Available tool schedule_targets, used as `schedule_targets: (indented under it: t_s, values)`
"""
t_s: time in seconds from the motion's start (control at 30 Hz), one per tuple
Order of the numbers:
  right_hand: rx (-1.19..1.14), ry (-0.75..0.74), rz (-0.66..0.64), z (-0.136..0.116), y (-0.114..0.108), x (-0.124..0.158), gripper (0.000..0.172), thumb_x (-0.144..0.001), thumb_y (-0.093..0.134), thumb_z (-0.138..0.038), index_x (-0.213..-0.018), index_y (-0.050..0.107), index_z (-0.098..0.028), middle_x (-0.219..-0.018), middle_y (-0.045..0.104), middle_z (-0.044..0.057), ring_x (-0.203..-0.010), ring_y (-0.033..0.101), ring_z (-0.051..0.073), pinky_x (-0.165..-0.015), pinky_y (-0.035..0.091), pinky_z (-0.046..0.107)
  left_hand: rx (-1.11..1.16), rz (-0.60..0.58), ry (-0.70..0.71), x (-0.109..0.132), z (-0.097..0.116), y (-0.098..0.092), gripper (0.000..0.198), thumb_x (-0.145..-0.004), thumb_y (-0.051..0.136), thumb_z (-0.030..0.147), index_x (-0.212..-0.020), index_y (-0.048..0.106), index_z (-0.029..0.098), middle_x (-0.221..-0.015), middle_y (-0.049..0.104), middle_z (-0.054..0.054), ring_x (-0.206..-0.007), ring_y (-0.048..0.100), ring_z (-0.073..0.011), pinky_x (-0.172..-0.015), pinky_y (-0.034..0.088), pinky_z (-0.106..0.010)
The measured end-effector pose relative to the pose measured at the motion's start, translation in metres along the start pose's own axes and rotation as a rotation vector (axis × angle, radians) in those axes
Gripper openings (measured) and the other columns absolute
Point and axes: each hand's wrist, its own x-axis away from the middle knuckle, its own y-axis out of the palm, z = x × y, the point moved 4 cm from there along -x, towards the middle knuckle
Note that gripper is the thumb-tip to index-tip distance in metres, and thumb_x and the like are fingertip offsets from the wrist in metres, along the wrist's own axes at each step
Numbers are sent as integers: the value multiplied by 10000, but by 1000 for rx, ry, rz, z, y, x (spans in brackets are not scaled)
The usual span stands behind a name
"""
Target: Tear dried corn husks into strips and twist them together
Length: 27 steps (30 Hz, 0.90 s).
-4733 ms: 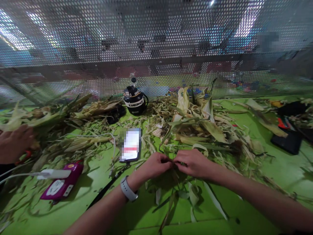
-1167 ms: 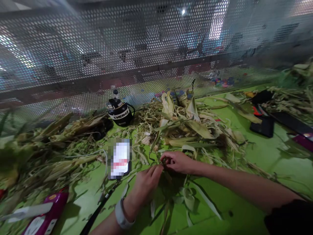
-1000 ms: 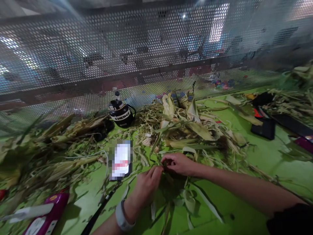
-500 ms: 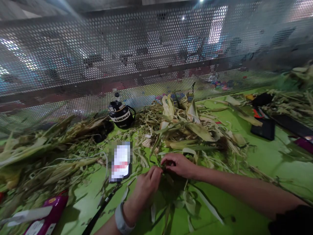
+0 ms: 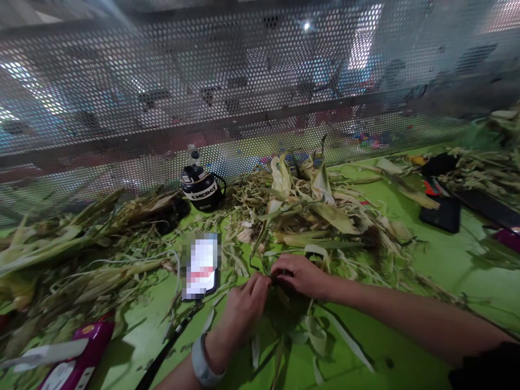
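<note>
My left hand (image 5: 244,309) and my right hand (image 5: 298,274) meet fingertip to fingertip over a bundle of green corn husks (image 5: 284,319) lying on the green table (image 5: 447,265). Both hands are closed, pinching husk strips at the top of the bundle. A pale watch (image 5: 203,365) sits on my left wrist. What lies under the fingers is hidden. A phone (image 5: 201,265) with a lit screen lies just left of my left hand.
A heap of husks and corn ears (image 5: 320,211) lies behind my hands, another heap (image 5: 81,244) at the left. A black bottle (image 5: 201,187) stands by the perforated metal screen (image 5: 244,86). A magenta device (image 5: 77,363) with a white cable lies front left, dark items (image 5: 441,214) at right.
Since 4.7 s ago the view has swung right and another person's hand at the left edge is gone from view. Over the last second my hands have hardly moved on the husks.
</note>
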Motion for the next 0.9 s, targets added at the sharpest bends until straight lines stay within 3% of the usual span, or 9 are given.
schedule_targets:
  t_s: [0.57, 0.9]
  values:
    - [181, -12, -21, 0, -8, 5, 189, -850, 523, -154, -923, 695, -189, -865, 654, 60, -797, 601, 155, -715, 436, 238, -50, -41, -15, 1, -1, 2, 190, -888, 335, 67, -921, 492, 169, -740, 598, -23, -515, 546, -131, -418, 359, -238]
    - [405, 40, -160, 7, -20, 6, 165, -805, 558, -140, -866, 695, -208, -878, 648, 42, -729, 565, 150, -580, 340, 236, 20, 35, 2, -7, -4, -10, 132, -892, 412, 127, -884, 534, 178, -670, 616, -7, -594, 584, -144, -545, 452, -255]
